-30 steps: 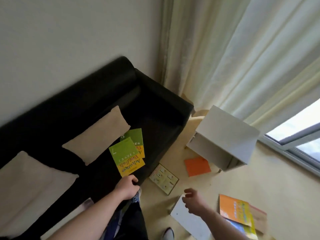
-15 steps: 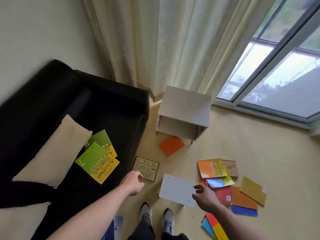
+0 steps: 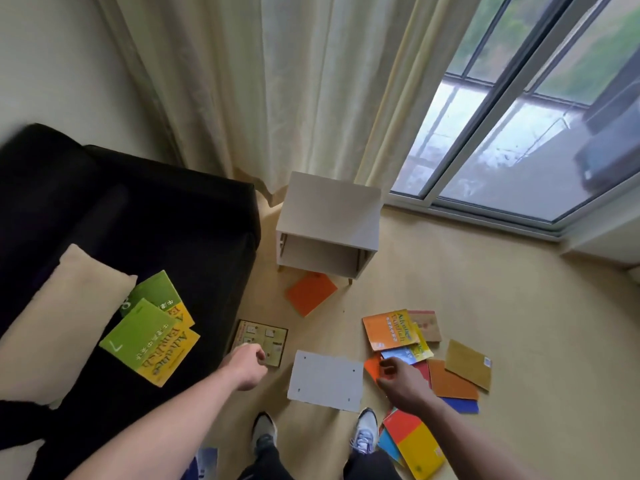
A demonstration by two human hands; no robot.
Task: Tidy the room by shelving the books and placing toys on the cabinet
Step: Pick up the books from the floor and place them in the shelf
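Nearest us, our shoes (image 3: 264, 432) stand on the floor (image 3: 519, 306), and just ahead of them both arms reach forward and down. Our left hand (image 3: 246, 367) hangs with its fingers loosely curled and holding nothing, over the near edge of a flat puzzle board (image 3: 260, 341) lying against the foot of the black sofa (image 3: 138, 220). Our right hand (image 3: 401, 381) is also empty, fingers bent and slightly apart, its tips right at the near-left edge of the scattered books (image 3: 429, 358); whether they touch a cover yet we cannot tell. Between the hands lies a white panel (image 3: 325, 381). The pile spreads ahead and to the right of those fingertips, so we judge the right hand to be the one for it; the topmost orange book (image 3: 389, 329) lies just beyond, long axis running away from us. Two green and yellow books (image 3: 152, 334) rest on the sofa seat beside a cushion (image 3: 69, 306), nearer the left hand. Farther on, a loose orange book (image 3: 310, 293) lies just before the white cabinet (image 3: 329, 216), its open shelf facing us, under the curtain (image 3: 277, 81).
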